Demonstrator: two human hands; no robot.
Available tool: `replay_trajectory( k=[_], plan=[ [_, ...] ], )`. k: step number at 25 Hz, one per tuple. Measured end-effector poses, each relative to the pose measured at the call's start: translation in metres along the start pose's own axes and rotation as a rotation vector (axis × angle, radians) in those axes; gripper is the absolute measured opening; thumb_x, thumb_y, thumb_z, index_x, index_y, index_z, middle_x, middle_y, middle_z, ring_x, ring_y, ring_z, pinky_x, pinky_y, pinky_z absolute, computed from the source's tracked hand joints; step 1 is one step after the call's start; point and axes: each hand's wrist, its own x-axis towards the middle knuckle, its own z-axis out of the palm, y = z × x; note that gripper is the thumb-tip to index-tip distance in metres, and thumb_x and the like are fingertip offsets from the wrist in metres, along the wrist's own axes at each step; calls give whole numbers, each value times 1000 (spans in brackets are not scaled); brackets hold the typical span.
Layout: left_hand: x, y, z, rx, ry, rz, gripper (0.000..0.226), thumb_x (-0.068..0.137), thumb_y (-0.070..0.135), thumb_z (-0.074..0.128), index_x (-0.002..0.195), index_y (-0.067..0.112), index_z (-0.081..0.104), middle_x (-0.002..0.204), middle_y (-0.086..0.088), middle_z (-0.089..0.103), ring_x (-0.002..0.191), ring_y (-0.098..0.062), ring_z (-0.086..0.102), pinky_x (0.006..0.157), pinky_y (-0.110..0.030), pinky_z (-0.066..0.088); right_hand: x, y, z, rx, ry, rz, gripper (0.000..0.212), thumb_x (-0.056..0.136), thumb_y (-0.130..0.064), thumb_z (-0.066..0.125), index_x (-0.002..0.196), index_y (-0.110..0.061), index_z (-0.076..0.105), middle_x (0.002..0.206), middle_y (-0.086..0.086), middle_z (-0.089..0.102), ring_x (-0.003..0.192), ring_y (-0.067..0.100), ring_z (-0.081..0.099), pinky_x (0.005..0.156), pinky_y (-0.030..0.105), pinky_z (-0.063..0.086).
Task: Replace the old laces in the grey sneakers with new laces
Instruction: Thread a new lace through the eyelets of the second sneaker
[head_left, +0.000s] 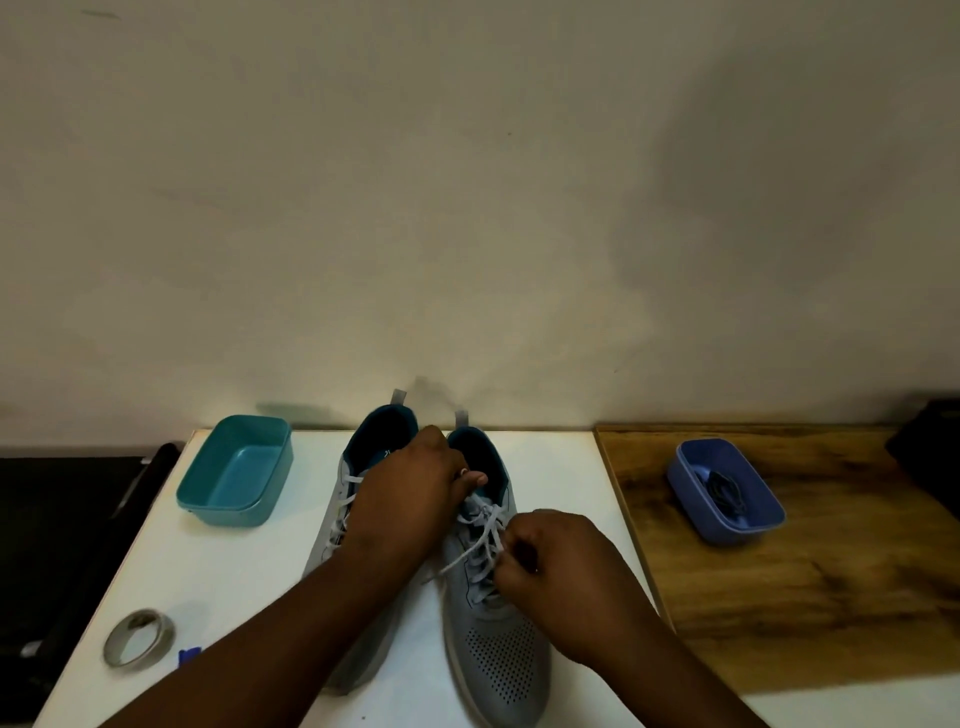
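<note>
Showing perforated grey mesh shoe (498, 660): collar gripped by left hand (410, 499); lace (483, 540) pinched by right hand (561, 577), fingertips hidden.

The scene is dim and slightly yellow, with soft, grainy detail throughout. The plain cream wall (467, 182) is brightest low down at centre, just behind the two grey mesh sneakers (493, 623), and fades to a broad grey shadow at upper right. The glossy white tabletop (249, 582) is the lightest surface. The teal plastic tub (234, 473) throws a faint shadow on the wall behind it. Table edges bow outward towards the corners, and the far left side falls nearly black.
</note>
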Motion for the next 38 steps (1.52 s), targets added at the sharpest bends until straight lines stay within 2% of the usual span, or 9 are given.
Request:
replay_trajectory(
  k=[5,11,15,18,20,24,28,34,38],
  plan=[
    [5,2,3,193,22,111,41,99,55,50,96,22,73,104,3,59,84,-14,60,70,-33,53,-2,4,-4,-95,-328,55,41,87,-34,66,55,-23,43,62,-1,44,56,11,44,53,21,31],
    [10,-7,12,168,76,106,34,99,50,56,88,22,72,97,5,57,78,-13,59,63,-26,39,1,14,-9,-27,-390,39,36,82,-29,69,52,-23,51,61,-3,46,56,8,45,59,28,39],
    [10,-6,17,161,98,111,32,96,48,60,84,21,73,92,4,58,72,-13,59,62,-30,49,3,18,-8,-55,-416,41,38,84,-28,71,51,-26,52,62,-5,48,59,6,48,60,25,41],
    [8,-8,15,47,126,101,34,97,54,54,102,26,73,96,7,64,82,-14,61,73,-36,51,3,25,-4,-9,-480,72,25,84,-36,76,64,-25,65,74,-6,62,75,9,62,70,26,50],
    [4,-13,4,-153,99,112,41,99,54,44,131,31,58,102,13,69,96,-12,62,88,-40,49,4,37,-3,80,-410,105,21,81,-48,79,81,-27,75,85,-8,71,82,6,67,76,26,55],
    [-20,-29,-8,-91,-99,232,57,94,36,34,150,26,32,138,8,58,134,-13,44,121,-46,22,27,49,-5,-110,194,-17,21,99,-32,60,118,-42,62,110,-15,63,87,4,62,76,26,54],
    [-20,-35,0,123,-62,334,67,94,25,54,155,24,27,145,-6,55,142,-22,41,121,-49,21,47,39,21,-141,66,-220,53,99,-29,58,146,-45,41,154,-10,29,114,14,61,85,20,49],
    [-15,-40,8,120,38,301,69,93,29,63,153,30,29,128,2,66,131,-21,50,114,-50,29,56,63,29,-11,243,-91,31,101,-17,59,123,-39,61,145,-8,37,111,13,61,81,14,46],
    [-46,-37,10,-10,146,59,89,94,55,53,162,33,0,165,3,26,151,-21,24,121,-48,20,42,52,42,267,182,-47,60,103,-13,52,150,-49,38,156,-13,27,124,6,54,99,18,50]
  ],
)
